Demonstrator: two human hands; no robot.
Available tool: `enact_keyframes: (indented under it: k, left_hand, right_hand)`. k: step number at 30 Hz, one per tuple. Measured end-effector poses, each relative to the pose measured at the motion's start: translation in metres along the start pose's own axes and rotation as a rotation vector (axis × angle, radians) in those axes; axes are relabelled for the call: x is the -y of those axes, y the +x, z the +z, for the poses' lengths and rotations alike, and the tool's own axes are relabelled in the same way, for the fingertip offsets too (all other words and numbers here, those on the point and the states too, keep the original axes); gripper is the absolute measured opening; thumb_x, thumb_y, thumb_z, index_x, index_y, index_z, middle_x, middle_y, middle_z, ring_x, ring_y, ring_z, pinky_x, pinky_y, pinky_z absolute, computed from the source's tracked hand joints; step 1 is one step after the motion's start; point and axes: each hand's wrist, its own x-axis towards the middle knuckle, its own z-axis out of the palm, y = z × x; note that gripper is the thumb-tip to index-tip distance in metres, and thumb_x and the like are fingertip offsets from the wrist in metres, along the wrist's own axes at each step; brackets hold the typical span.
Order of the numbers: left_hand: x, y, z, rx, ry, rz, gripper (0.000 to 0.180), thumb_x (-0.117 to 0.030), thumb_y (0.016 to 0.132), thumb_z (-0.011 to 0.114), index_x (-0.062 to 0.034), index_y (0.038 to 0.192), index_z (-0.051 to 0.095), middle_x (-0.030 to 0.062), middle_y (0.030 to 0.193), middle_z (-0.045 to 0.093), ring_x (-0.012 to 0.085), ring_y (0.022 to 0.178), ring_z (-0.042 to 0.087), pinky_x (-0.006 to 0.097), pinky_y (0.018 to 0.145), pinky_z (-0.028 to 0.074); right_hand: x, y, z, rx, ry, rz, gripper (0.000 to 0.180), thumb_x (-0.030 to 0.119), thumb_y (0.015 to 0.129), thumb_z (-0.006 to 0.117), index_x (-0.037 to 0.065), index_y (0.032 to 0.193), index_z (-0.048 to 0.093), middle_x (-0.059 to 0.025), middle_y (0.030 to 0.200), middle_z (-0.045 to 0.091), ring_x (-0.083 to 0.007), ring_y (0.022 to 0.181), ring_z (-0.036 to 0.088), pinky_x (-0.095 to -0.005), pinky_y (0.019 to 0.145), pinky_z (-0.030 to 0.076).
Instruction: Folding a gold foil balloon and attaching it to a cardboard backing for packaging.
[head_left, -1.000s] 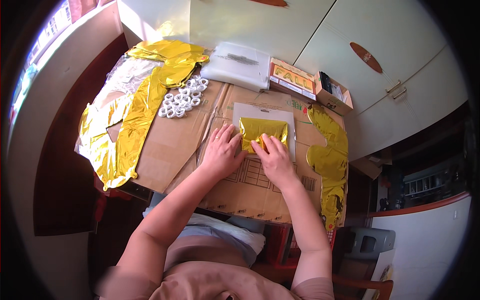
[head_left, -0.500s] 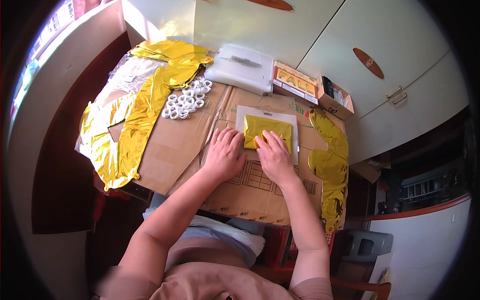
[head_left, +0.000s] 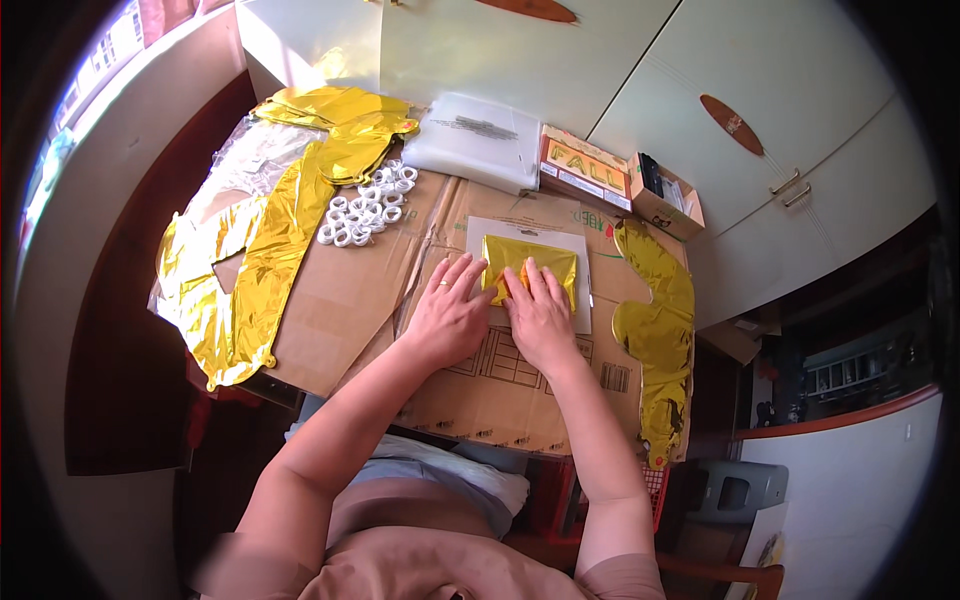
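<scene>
A folded gold foil balloon (head_left: 553,262) lies flat on a white card (head_left: 583,312), near the middle of the cardboard. My right hand (head_left: 541,320) presses its outstretched fingers onto the lower part of the foil. Just left of it, my left hand (head_left: 449,318) rests with its fingers extended at the card's left edge, its thumb reaching the foil's lower left corner. Neither hand grips anything. Part of the foil and card is hidden under the right fingers.
Flat gold foil balloons (head_left: 275,250) cover the left side, and another gold foil balloon (head_left: 655,310) lies at the right edge. White ribbon-like rolls (head_left: 362,212) sit behind my left hand. Clear plastic bags (head_left: 475,145), a printed box (head_left: 588,165) and an open carton (head_left: 668,212) line the back.
My right hand has slid slightly left across the foil. My left thumb has come up to the foil's corner. The whole view has shifted a little.
</scene>
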Motion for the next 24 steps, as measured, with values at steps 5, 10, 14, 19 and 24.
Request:
enact_keyframes:
  k: [5,10,14,19,24]
  left_hand:
    - [0.002,-0.002,0.003,0.014,0.024,0.047,0.030,-0.018,0.085,0.065,-0.0071,0.113,0.067,0.0127,0.136,0.054,0.0318,0.139,0.042,0.051,0.119,0.027]
    - [0.003,0.001,0.005,-0.066,-0.001,0.129,0.021,-0.015,0.083,0.065,-0.0057,0.102,0.067,0.0097,0.120,0.064,0.0308,0.127,0.054,0.050,0.113,0.034]
    - [0.003,0.001,0.002,-0.105,0.022,0.139,0.015,-0.014,0.082,0.066,-0.0058,0.095,0.065,0.0092,0.115,0.067,0.0308,0.121,0.057,0.050,0.109,0.038]
    - [0.005,0.006,-0.001,-0.063,0.025,0.149,0.013,-0.015,0.084,0.065,-0.0047,0.092,0.063,0.0104,0.115,0.066,0.0312,0.120,0.058,0.050,0.109,0.039]
    - [0.008,0.010,0.003,-0.069,0.020,0.156,0.016,-0.015,0.086,0.063,-0.0038,0.096,0.060,0.0131,0.121,0.065,0.0328,0.123,0.056,0.051,0.110,0.037]
  right_hand:
    - [-0.001,-0.003,-0.005,0.027,0.033,-0.030,0.046,0.023,0.098,0.059,0.014,0.142,0.052,-0.0216,0.150,0.044,-0.0425,0.135,0.042,-0.0493,0.112,0.036]
    - [-0.013,-0.006,0.001,-0.076,0.145,0.034,0.048,0.026,0.098,0.058,0.012,0.142,0.052,-0.0228,0.150,0.043,-0.0425,0.135,0.041,-0.0506,0.113,0.033]
    - [0.000,0.000,-0.007,0.020,0.044,0.116,0.052,0.033,0.100,0.054,0.009,0.146,0.047,-0.0230,0.154,0.039,-0.0429,0.137,0.039,-0.0519,0.115,0.031]
    - [-0.001,0.006,-0.006,0.062,0.021,0.167,0.058,0.040,0.100,0.051,0.009,0.149,0.044,-0.0246,0.156,0.034,-0.0447,0.138,0.035,-0.0567,0.116,0.024]
    - [-0.002,0.008,0.002,0.088,-0.051,0.237,0.067,0.048,0.101,0.048,0.011,0.155,0.034,-0.0262,0.161,0.023,-0.0467,0.147,0.020,-0.0590,0.120,0.012]
